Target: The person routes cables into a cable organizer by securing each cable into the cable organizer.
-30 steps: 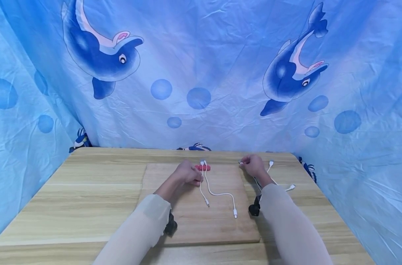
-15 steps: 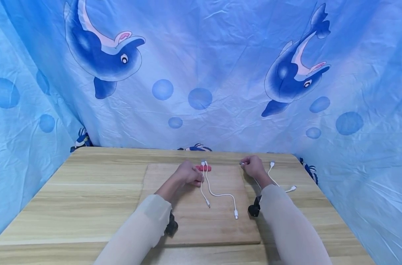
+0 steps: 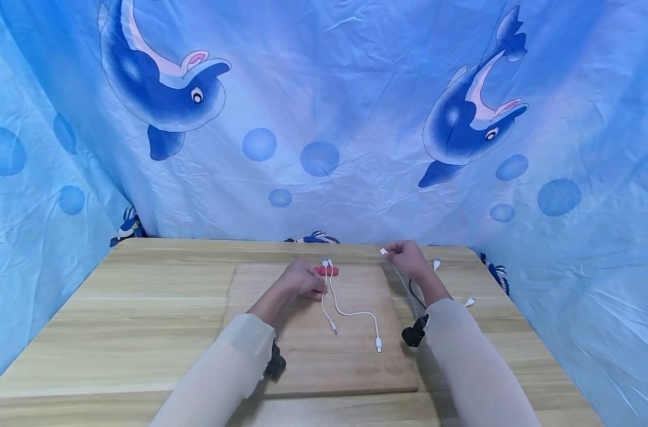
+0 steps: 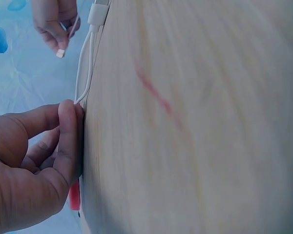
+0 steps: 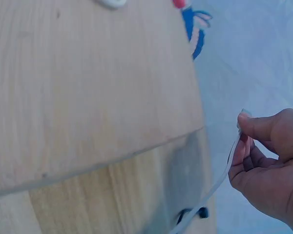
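My left hand (image 3: pixel 304 280) rests over the wooden board (image 3: pixel 324 370), thumb and fingertip pinching a short white charging cable (image 3: pixel 326 308). In the left wrist view the cable's thin cord meets the fingertips. Beside it a longer white charging cable (image 3: pixel 356 312) curves across the board. The plug ends of both lie over a red object (image 3: pixel 334 271), partly hidden, its kind unclear. At the board's far right corner my right hand (image 3: pixel 407 258) is raised, pinching another white USB cable (image 5: pixel 215 185) near its plug (image 3: pixel 384 252); its cord hangs down.
Right of the board, a further white cable shows its plug ends (image 3: pixel 436 264), partly behind the right arm. A black cord (image 3: pixel 416 295) lies by the right wrist. A blue dolphin curtain (image 3: pixel 324 118) hangs behind the wood-grain table (image 3: pixel 142 320).
My right hand has lifted up, carrying the USB cable's plug a little up and left; the black cord now shows beneath it. The left hand stays where it was.
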The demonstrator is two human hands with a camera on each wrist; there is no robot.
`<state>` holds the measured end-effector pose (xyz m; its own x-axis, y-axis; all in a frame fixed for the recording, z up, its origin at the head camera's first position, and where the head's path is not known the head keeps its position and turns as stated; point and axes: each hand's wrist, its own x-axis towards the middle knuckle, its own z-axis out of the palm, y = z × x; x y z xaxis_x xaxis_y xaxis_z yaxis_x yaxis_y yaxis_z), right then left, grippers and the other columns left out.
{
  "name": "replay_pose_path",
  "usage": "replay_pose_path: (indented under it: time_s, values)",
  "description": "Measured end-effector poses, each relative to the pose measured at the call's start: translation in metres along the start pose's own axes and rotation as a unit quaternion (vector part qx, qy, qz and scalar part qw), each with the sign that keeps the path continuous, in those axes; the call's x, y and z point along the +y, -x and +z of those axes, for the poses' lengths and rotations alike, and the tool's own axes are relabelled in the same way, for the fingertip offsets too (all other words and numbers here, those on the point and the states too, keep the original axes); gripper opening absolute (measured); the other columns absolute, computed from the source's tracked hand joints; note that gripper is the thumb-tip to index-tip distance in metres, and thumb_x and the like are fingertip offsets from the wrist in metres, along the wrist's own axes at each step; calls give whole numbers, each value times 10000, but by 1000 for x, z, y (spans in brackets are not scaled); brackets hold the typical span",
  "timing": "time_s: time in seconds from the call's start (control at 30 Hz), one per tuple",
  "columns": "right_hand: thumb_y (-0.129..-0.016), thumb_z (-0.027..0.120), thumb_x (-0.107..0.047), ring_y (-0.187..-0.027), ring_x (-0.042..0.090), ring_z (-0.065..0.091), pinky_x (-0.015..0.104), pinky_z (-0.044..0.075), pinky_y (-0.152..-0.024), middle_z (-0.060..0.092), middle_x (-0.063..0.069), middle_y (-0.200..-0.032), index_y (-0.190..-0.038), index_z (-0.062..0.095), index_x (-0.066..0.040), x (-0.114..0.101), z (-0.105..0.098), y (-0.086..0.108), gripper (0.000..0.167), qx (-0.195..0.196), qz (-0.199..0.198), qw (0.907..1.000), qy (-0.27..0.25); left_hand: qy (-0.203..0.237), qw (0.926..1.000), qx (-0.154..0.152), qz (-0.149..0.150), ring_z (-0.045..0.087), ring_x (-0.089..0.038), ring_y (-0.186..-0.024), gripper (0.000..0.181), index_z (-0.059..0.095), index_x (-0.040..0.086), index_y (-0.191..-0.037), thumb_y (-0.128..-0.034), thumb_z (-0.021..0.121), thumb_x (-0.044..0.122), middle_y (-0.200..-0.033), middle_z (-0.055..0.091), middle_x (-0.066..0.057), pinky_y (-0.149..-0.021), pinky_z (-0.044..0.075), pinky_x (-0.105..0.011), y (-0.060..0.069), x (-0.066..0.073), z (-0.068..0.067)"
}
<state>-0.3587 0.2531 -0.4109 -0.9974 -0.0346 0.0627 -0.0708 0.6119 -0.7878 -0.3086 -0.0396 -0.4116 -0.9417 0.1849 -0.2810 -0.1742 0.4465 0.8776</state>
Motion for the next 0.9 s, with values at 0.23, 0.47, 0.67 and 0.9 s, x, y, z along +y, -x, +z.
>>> replay_pose_path:
  time_s: [0.23, 0.47, 0.67, 0.9]
  values:
    - [-999, 642, -73, -944, 276, 624, 271, 514, -732, 685, 167, -1055, -1163, 660, 92, -14, -3, 4, 233, -97, -251, 9989, -383, 218, 9996, -21, -181, 669, -119, -576, 41, 772, -24, -883, -846, 786, -13, -759, 712, -124, -620, 590, -224, -2, -1, 0]
    - [-1031, 612, -108, -1070, 373, 609, 384, 548, -845, 666, 216, -1161, -1253, 639, 75, -31, -13, 6, 288, -142, -399, 9973, -606, 323, 9993, 51, -183, 666, -123, -554, 45, 756, -43, -845, -829, 790, -19, -711, 701, -115, -612, 594, -230, -1, 3, 1]
    - [-1029, 622, -119, -1029, 318, 622, 445, 539, -892, 670, 222, -1166, -1255, 640, 63, -46, -17, 8, 291, -39, -641, 9959, -631, 107, 9995, 244, -175, 704, -173, -586, 91, 734, -20, -794, -862, 779, 22, -723, 705, -127, -618, 593, -252, 1, 7, -4]
    - [-1026, 637, -134, -961, 268, 640, 349, 549, -804, 667, 159, -1081, -1232, 672, 1, -66, -19, 14, 249, 131, -998, 9932, -587, -477, 9983, 269, 181, 695, -202, -724, 141, 769, 24, -812, -905, 740, 126, -719, 736, -83, -708, 496, -275, 3, 15, -12]
